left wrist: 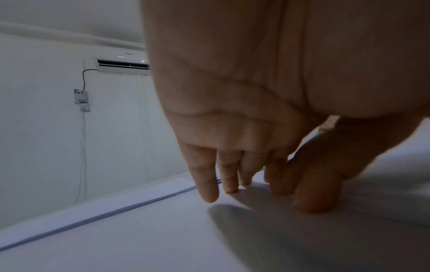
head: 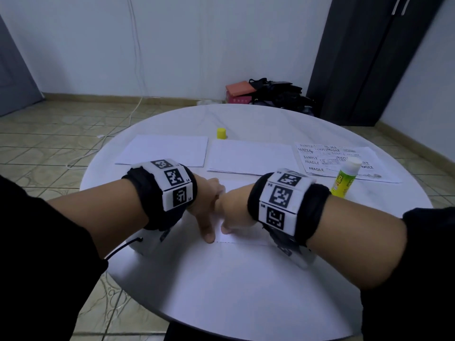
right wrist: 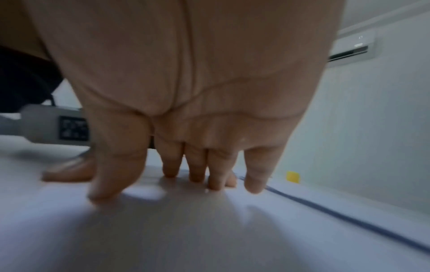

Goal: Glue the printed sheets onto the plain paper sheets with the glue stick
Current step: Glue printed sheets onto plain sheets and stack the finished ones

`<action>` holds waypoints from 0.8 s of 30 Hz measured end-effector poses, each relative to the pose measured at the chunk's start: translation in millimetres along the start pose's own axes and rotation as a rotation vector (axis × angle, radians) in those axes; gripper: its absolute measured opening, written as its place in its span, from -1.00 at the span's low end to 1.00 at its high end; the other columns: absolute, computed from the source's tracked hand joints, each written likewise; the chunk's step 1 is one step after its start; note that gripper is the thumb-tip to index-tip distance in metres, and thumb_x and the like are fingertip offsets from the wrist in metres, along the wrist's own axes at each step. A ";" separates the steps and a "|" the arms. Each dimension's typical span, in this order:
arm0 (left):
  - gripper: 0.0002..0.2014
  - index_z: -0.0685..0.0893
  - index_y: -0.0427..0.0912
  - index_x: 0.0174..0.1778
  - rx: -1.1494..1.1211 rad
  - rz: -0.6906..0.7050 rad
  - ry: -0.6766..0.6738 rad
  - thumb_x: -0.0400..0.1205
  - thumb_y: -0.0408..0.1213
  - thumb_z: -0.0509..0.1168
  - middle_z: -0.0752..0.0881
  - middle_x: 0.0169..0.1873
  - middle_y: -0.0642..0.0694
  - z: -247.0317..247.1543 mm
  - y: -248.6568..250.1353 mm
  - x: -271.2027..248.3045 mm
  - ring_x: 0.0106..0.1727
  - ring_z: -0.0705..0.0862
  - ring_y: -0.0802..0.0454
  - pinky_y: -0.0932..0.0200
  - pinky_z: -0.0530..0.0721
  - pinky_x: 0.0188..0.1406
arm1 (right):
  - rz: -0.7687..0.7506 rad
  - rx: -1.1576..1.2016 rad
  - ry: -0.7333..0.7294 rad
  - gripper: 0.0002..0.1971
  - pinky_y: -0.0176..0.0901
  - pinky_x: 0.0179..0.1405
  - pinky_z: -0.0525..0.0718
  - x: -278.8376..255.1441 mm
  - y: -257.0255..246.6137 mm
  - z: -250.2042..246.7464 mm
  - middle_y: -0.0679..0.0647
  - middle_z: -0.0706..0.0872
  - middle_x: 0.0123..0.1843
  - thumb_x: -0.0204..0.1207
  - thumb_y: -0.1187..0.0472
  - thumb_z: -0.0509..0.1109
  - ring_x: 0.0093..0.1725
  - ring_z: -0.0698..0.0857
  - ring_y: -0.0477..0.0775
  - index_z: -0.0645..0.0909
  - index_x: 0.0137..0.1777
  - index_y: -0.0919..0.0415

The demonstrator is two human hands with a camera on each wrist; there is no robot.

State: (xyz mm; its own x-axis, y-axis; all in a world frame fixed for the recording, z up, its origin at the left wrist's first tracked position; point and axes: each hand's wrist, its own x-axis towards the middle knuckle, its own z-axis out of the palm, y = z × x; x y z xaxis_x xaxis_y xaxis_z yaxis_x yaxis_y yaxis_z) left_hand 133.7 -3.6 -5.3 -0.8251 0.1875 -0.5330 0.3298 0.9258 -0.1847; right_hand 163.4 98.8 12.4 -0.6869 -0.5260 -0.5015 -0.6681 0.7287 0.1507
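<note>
Both hands lie side by side on a white sheet at the table's middle, its near edge dotted. My left hand presses down with straight fingers. My right hand does the same, fingers flat on the paper. An uncapped glue stick, green and yellow, stands to the right on the printed sheets marked SAMPLE and FRAGILE. Its yellow cap stands further back. Two piles of plain paper lie behind the hands: one at left, one in the centre.
The round white table has bare surface near its front edge. Beyond it on the tiled floor sit a red box and a black bag. A dark cabinet stands at the right and a white cable hangs down the wall.
</note>
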 end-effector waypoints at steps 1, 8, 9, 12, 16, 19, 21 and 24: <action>0.02 0.32 0.05 0.47 -0.053 0.007 -0.011 0.12 0.22 0.61 0.36 0.23 0.04 -0.2 -0.3 1.3 0.35 0.48 -0.11 -0.11 0.49 0.35 | -0.002 0.008 -0.019 -0.47 -0.20 0.28 0.39 0.1 3.8 0.9 0.12 0.41 0.53 0.68 0.09 0.21 0.48 0.41 0.12 0.23 0.61 0.20; 0.04 0.25 0.02 0.48 -0.060 -0.052 -0.022 0.15 0.19 0.62 0.42 0.36 0.03 -2.2 1.7 0.7 0.38 0.48 -0.10 0.03 0.49 0.19 | 0.076 0.116 -0.088 -0.02 0.00 0.59 0.08 -8.5 55.1 23.5 -0.09 -0.18 0.70 0.47 -0.15 0.41 0.67 0.02 0.04 -0.20 0.68 -0.07; 0.06 0.24 0.01 0.50 -0.062 -0.058 -0.014 0.15 0.18 0.62 0.42 0.38 0.02 -2.7 1.7 0.4 0.39 0.48 -0.09 0.04 0.47 0.18 | 0.106 0.128 -0.107 0.01 -0.03 0.60 0.04 -12.3 63.5 28.0 -0.11 -0.23 0.70 0.44 -0.14 0.45 0.67 -0.01 0.01 -0.22 0.67 -0.09; 0.09 0.23 0.00 0.53 -0.069 -0.056 -0.012 0.13 0.18 0.63 0.39 0.39 0.04 -4.1 2.8 -1.3 0.39 0.47 -0.07 0.01 0.50 0.28 | 0.170 0.174 -0.137 0.07 -0.04 0.61 0.02 -24.9 84.8 38.3 -0.14 -0.23 0.69 0.39 -0.08 0.52 0.67 -0.03 -0.01 -0.21 0.67 -0.10; 0.18 0.15 -0.03 0.60 -0.008 -0.071 -0.020 0.13 0.21 0.62 0.27 0.49 0.05 -5.7 6.0 -0.5 0.46 0.43 -0.07 -0.06 0.47 0.39 | 0.248 0.156 -0.165 0.10 0.05 0.61 0.11 -40.1 101.7 49.0 -0.18 -0.19 0.69 0.36 -0.01 0.56 0.67 0.03 0.00 -0.20 0.68 -0.07; 0.20 0.13 -0.04 0.61 0.008 -0.086 -0.027 0.13 0.22 0.62 0.25 0.51 0.03 -7.9 8.5 -0.9 0.46 0.43 -0.08 -0.05 0.49 0.37 | 0.292 0.101 -0.200 0.11 0.10 0.58 0.21 -50.8 106.8 55.0 -0.20 -0.17 0.69 0.36 -0.01 0.56 0.66 0.09 0.01 -0.21 0.68 -0.02; 0.20 0.13 -0.05 0.61 0.011 -0.096 -0.027 0.13 0.21 0.62 0.26 0.51 0.03 -9.1 9.7 -1.0 0.46 0.43 -0.07 -0.05 0.49 0.37 | 0.315 0.061 -0.213 0.08 0.08 0.56 0.27 -56.4 107.4 58.0 -0.15 -0.11 0.70 0.38 -0.01 0.54 0.64 0.15 0.04 -0.18 0.69 0.04; 0.20 0.14 -0.05 0.60 0.028 -0.110 -0.034 0.12 0.20 0.63 0.28 0.50 0.03 -10.4 11.1 -1.3 0.44 0.45 -0.06 -0.04 0.50 0.36 | 0.345 0.016 -0.208 -0.03 0.08 0.46 0.42 -59.2 109.3 62.9 0.02 0.19 0.66 0.37 -0.05 0.53 0.55 0.35 0.14 0.06 0.65 0.21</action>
State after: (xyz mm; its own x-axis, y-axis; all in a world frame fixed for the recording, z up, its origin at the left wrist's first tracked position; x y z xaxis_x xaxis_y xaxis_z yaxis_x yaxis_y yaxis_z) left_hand 133.7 9.9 2.0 -0.8411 0.0734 -0.5358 0.2510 0.9306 -0.2665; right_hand 149.0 237.1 5.0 -0.7965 -0.1504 -0.5857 -0.4025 0.8548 0.3277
